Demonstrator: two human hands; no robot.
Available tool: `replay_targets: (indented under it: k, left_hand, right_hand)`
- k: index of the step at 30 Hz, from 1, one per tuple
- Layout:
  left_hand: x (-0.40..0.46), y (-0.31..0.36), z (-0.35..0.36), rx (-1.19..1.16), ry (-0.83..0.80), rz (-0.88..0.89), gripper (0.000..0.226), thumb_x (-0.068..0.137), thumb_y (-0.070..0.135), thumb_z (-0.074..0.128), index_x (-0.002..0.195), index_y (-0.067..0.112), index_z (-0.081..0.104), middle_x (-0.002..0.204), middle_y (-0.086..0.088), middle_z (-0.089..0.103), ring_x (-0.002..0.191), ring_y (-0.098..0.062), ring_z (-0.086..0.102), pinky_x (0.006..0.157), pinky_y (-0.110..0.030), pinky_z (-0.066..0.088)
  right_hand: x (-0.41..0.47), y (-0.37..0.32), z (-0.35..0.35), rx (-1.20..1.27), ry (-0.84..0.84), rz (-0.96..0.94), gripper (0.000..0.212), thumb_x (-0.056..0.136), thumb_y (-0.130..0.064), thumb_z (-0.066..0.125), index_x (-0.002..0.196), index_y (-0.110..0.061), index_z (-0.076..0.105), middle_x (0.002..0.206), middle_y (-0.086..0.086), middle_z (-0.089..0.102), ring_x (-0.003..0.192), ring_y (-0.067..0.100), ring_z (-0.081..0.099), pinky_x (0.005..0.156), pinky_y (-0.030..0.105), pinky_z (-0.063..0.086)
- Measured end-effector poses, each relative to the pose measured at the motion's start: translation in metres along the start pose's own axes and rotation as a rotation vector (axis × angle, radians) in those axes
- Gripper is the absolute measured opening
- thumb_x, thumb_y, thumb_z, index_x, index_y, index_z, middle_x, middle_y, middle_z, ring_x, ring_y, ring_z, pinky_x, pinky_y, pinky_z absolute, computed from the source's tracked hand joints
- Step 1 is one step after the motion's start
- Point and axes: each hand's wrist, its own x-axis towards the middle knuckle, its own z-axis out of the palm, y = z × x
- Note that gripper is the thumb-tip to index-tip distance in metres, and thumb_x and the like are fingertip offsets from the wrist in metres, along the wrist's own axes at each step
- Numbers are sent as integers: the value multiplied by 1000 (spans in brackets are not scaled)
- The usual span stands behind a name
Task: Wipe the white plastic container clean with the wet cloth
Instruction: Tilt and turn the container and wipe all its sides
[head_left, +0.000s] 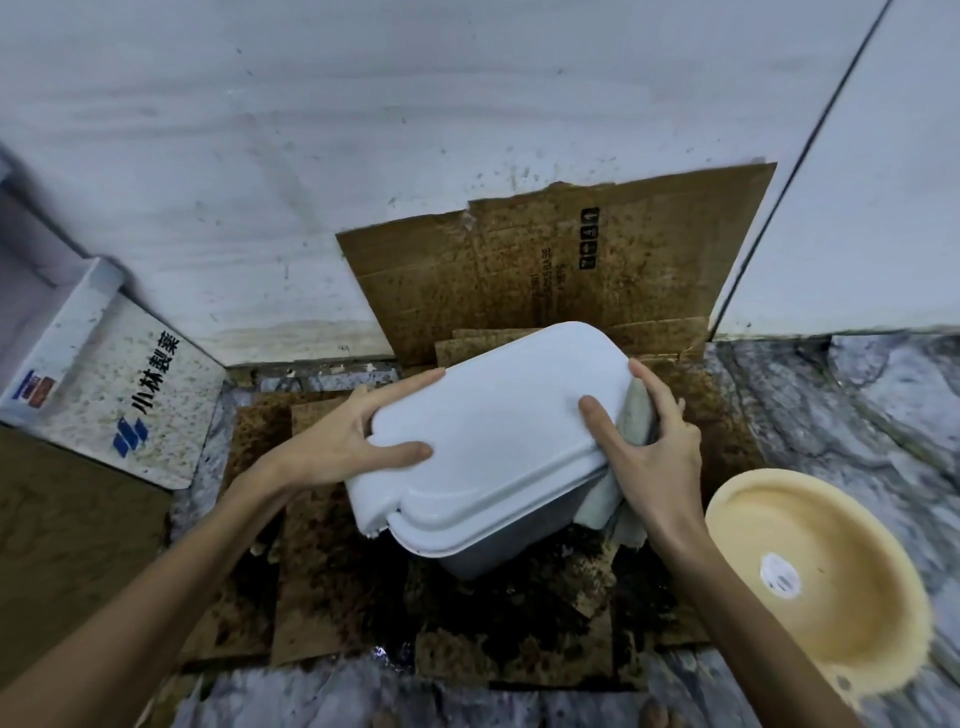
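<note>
The white plastic container (498, 431), lid on, sits tilted over stained cardboard in the middle of the view. My left hand (358, 436) grips its left end, thumb on the lid and fingers along the far edge. My right hand (649, 447) holds its right side, thumb on the lid, pressing a pale wet cloth (602, 501) against the container's right wall. The cloth hangs below my palm and is mostly hidden by the hand.
Dirty flattened cardboard (545, 270) leans on the white wall and covers the floor. A cream plastic basin (821, 577) sits at the right. A speckled white box (119, 384) with blue logo and black characters stands at the left. Grey marbled floor lies around.
</note>
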Motion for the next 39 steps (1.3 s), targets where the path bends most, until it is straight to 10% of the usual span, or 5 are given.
replay_targets:
  k: [6, 24, 28, 34, 39]
  left_hand:
    - [-17, -24, 0, 90, 99, -73, 90, 81, 71, 77, 157, 65, 30, 150, -5, 49, 138, -26, 47, 113, -46, 49]
    - [-56, -8, 108, 86, 799, -343, 78, 82, 82, 61, 152, 73, 28, 155, 6, 18, 129, -24, 46, 103, -41, 47]
    - [-54, -5, 124, -37, 828, -362, 75, 86, 81, 56, 147, 83, 12, 142, 0, 29, 101, 3, 48, 76, -18, 41]
    - [-55, -9, 105, -72, 789, -319, 88, 67, 87, 61, 148, 78, 27, 131, 2, 44, 121, -18, 46, 104, -46, 49]
    - [-47, -12, 77, -70, 690, -192, 84, 78, 75, 69, 153, 69, 32, 143, -5, 52, 133, -22, 53, 110, -53, 51]
  right_hand:
    - [8, 20, -19, -174, -124, -67, 49, 102, -65, 47, 151, -62, 43, 152, 7, 53, 149, 12, 31, 121, 51, 35]
    - [114, -39, -13, -673, -819, -302, 59, 94, -73, 43, 151, -68, 35, 143, 3, 43, 137, 26, 37, 113, 43, 33]
    - [113, -34, -15, -573, -845, -245, 64, 88, -79, 54, 146, -78, 27, 127, -9, 51, 124, 18, 45, 102, 42, 42]
    - [111, -34, -16, -461, -818, -219, 64, 86, -74, 64, 145, -74, 38, 107, -39, 57, 103, 0, 56, 85, 26, 42]
    - [94, -30, -29, -324, -729, -198, 64, 87, -67, 71, 145, -69, 44, 141, -4, 65, 125, 17, 63, 106, 51, 53]
